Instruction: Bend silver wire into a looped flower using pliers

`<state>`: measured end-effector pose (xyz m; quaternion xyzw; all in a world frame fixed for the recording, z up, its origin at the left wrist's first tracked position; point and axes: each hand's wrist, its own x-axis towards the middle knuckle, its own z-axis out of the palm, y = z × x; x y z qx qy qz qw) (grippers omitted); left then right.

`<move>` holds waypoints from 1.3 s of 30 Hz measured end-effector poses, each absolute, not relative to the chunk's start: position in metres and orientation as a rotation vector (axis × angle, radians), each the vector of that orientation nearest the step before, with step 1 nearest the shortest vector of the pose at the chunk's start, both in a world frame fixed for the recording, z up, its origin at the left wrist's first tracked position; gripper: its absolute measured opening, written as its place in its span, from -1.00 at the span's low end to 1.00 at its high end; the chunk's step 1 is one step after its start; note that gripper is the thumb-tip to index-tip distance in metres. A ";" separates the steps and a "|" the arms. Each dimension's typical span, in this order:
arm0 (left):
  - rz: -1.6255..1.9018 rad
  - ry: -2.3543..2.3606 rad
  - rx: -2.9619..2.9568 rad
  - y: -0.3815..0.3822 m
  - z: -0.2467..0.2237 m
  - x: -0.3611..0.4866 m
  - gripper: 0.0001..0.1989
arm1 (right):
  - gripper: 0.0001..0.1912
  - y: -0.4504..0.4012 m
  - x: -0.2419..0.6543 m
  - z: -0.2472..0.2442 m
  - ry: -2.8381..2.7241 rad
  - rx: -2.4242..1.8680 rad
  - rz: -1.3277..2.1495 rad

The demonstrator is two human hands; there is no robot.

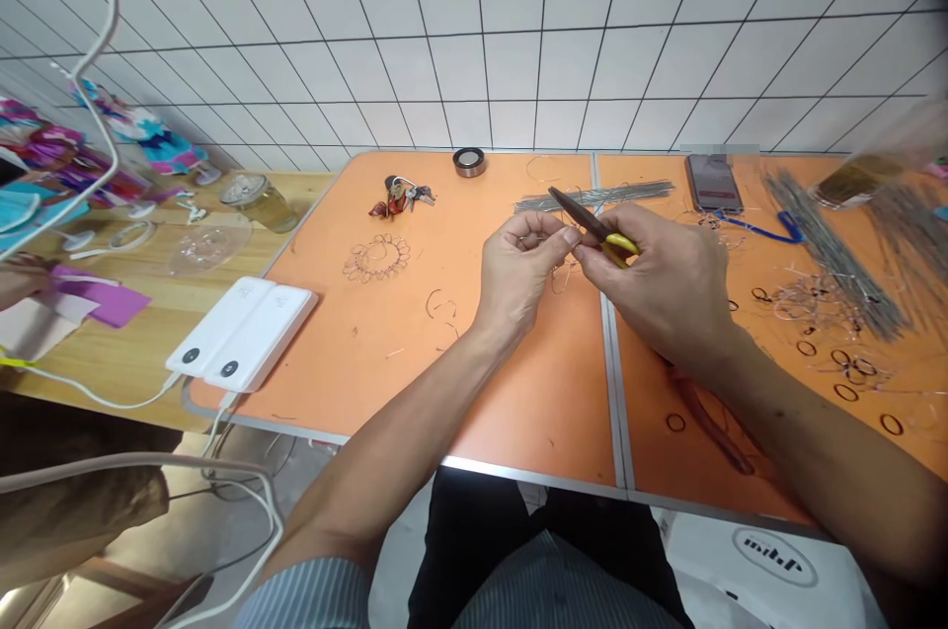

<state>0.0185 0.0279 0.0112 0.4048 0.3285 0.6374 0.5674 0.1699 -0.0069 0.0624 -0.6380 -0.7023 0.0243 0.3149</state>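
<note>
Scissors with dark blades and yellow handles are in my right hand, whose fingers wrap round the handles. The blades point up and to the left. My left hand is closed in a pinch close to the blades. Thin wire hangs between the two hands; whether the left fingertips hold it is too small to make out. Behind the hands lies a bundle of straight wires. A looped wire ring rests on the orange table to the left.
Keys and a tape roll lie at the back. A phone, wire bundles and red-handled pliers are right. White power banks and a jar are left. Another person's hand shows at the far left.
</note>
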 end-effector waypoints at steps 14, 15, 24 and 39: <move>1.495 0.749 0.934 0.027 0.013 0.018 -0.72 | -0.76 -0.006 0.174 0.063 -1.799 -1.500 0.188; 1.495 0.754 0.942 0.027 0.013 0.018 -0.75 | -0.76 -0.005 0.174 0.063 -1.800 -1.499 0.188; 1.486 0.798 0.953 0.026 0.014 0.018 -0.88 | -0.75 -0.003 0.175 0.064 -1.812 -1.525 0.186; 1.378 0.780 0.885 0.030 0.011 0.015 -0.80 | -0.75 -0.004 0.173 0.060 -1.864 -1.580 0.157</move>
